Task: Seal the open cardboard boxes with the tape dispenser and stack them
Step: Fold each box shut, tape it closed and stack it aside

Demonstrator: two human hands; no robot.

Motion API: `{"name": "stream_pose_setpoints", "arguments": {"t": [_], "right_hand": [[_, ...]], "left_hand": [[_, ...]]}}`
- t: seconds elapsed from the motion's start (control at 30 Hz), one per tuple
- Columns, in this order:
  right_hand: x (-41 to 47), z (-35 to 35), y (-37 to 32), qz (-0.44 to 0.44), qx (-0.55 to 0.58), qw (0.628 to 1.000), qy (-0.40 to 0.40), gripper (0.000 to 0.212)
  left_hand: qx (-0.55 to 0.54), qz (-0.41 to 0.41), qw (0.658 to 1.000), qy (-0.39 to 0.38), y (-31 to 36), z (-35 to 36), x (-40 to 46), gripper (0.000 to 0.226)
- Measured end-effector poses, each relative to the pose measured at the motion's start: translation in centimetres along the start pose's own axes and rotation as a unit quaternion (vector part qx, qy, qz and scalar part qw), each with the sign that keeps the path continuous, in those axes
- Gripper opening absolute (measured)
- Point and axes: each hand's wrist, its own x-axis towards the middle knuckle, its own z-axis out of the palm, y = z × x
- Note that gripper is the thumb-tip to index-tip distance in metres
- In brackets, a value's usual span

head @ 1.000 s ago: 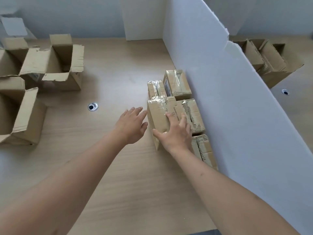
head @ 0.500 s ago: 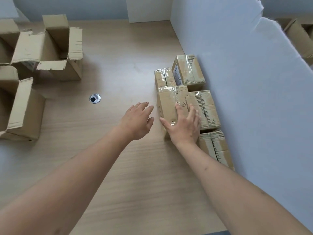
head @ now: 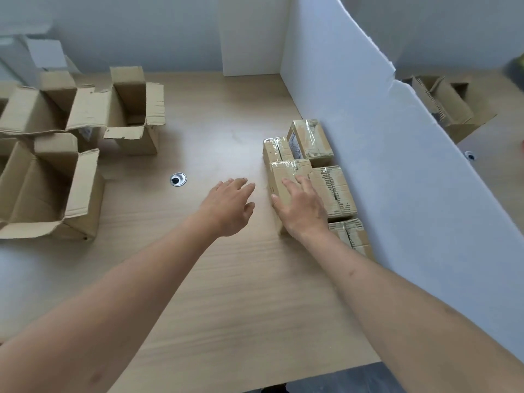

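A person's right hand (head: 302, 207) lies flat on a taped brown cardboard box (head: 285, 177) among sealed ones by the white partition (head: 397, 165); left hand (head: 228, 207) hovers open, empty. Open boxes (head: 51, 188) wait far left; no dispenser visible.

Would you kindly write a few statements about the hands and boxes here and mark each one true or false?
1. The right hand rests flat on a sealed box. True.
2. The left hand grips a tape dispenser. False: it is open and holds nothing; no dispenser is in view.
3. The sealed boxes sit beside the white partition. True.
4. The open boxes lie to the right of the partition only. False: several stand at the left of the table, with one more beyond the partition.
5. The left hand touches the sealed box. False: a gap of bare table shows between them.
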Motion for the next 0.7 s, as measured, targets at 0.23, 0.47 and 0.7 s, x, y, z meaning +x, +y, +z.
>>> {"name": "stream_pose_setpoints", "arguments": {"t": [0.23,0.47,0.7], "right_hand": [[-3.8,-3.6,-6.0,-0.057,-0.016,0.998,-0.014,0.058],[-6.5,-5.1,-11.3,-0.154,-0.013,0.988,-0.025,0.057],[-11.0,-5.2,-14.3,-0.248,-0.017,0.967,-0.064,0.055]], "left_hand": [[0.005,0.001,0.999,0.043,-1.4,-4.1,-6.1,0.053],[0.013,-0.072,0.993,0.093,-2.3,-6.5,-13.3,0.053],[0.003,-0.149,0.979,0.137,-2.2,-6.4,-21.7,0.051]]}}
